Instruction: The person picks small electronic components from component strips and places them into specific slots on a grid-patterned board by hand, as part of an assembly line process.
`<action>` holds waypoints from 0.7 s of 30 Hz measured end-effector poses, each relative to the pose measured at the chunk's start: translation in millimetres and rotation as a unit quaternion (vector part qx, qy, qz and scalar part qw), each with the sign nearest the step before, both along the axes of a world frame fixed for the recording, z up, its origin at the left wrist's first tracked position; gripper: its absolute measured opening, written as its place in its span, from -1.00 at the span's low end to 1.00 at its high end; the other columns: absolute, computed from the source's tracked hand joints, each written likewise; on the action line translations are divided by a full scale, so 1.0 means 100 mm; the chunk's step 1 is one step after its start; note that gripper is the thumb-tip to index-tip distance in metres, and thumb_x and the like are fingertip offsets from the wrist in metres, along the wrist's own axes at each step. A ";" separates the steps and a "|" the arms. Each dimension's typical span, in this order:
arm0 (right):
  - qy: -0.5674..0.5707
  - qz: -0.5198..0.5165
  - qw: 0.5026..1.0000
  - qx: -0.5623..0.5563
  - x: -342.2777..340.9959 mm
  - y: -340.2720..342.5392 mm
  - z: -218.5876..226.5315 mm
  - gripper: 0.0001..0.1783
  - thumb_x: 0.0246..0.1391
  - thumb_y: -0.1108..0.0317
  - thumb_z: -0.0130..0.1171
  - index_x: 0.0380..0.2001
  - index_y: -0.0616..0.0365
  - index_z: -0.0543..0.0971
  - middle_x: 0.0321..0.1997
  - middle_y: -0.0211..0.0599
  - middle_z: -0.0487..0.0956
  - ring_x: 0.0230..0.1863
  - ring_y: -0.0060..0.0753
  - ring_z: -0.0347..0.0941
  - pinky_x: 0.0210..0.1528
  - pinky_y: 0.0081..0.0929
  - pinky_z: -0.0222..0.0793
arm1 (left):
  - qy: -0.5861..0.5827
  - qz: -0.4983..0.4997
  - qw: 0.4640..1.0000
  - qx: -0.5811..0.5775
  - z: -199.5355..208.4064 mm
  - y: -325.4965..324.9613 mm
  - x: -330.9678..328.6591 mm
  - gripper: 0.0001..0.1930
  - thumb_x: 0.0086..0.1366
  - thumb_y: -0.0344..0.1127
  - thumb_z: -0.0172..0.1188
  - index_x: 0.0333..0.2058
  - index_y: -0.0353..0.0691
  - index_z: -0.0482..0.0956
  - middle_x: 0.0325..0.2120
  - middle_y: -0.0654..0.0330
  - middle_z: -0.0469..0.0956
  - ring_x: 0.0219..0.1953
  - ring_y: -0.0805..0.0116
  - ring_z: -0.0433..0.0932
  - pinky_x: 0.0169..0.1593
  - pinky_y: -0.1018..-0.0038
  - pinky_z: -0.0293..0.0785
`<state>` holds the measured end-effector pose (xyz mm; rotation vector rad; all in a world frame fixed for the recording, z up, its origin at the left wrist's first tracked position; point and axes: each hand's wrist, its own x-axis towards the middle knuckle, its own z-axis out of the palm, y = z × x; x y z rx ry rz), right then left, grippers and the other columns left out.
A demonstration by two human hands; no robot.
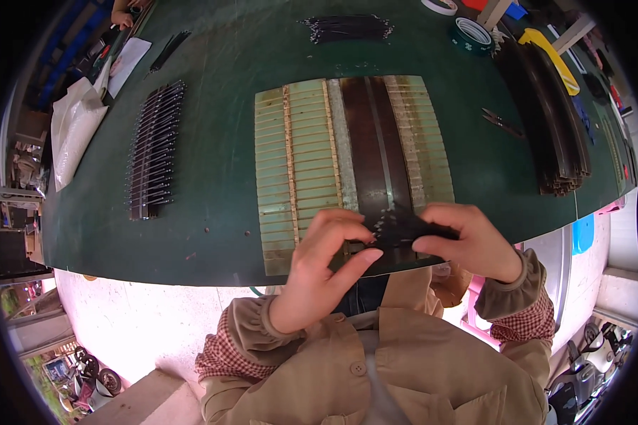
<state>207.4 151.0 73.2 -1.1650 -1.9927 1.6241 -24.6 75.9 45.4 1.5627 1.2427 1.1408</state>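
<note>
In front of me, over the near edge of the grooved board [298, 263], my right hand [468, 241] grips a bundle of thin black wires [403, 228]. Pale tips stick out from its left end. My left hand [326, 262] is at those tips, its thumb and forefinger closed on a dark wire end. Which single wires it pinches is too small to tell. The board is pale green with raised cross ribs, and a dark brown strip [372, 142] with a grey line lies along it.
A rack of black wires on a dark strip [149, 152] lies at left. Another wire bundle [347, 30] is at the far side. Scissors [502, 123], stacked dark strips [546, 134] and green tape [473, 35] sit at right. A person's hand [122, 19] shows far left.
</note>
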 end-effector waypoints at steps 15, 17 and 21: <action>-0.016 -0.008 0.998 0.066 -0.11 0.05 -0.09 -0.80 -0.02 0.49 0.30 -0.29 0.30 0.56 -0.42 -0.21 0.50 -0.42 -0.36 0.44 -0.34 -0.47 0.36 | 0.142 0.063 0.982 0.106 -0.08 -0.02 -0.22 -0.88 0.16 -0.58 0.22 -0.30 -0.36 0.52 -0.20 0.04 0.57 -0.03 0.04 0.48 0.12 0.19 0.37; -0.014 -0.021 0.996 0.090 -0.11 0.06 -0.12 -0.79 -0.03 0.50 0.30 -0.28 0.30 0.55 -0.40 -0.17 0.50 -0.42 -0.27 0.45 -0.33 -0.43 0.38 | 0.171 0.079 0.976 0.111 -0.08 -0.03 -0.24 -0.87 0.16 -0.59 0.21 -0.29 -0.37 0.53 -0.17 0.03 0.58 -0.01 0.01 0.48 0.13 0.18 0.37; -0.022 -0.022 0.995 0.090 -0.15 0.06 -0.15 -0.78 -0.03 0.57 0.29 -0.25 0.32 0.57 -0.39 -0.27 0.49 -0.39 -0.42 0.41 -0.29 -0.51 0.34 | 0.186 0.072 0.973 0.118 -0.12 -0.09 -0.28 -0.86 0.15 -0.60 0.19 -0.28 -0.39 0.56 -0.12 -0.01 0.57 0.05 -0.04 0.46 0.14 0.15 0.35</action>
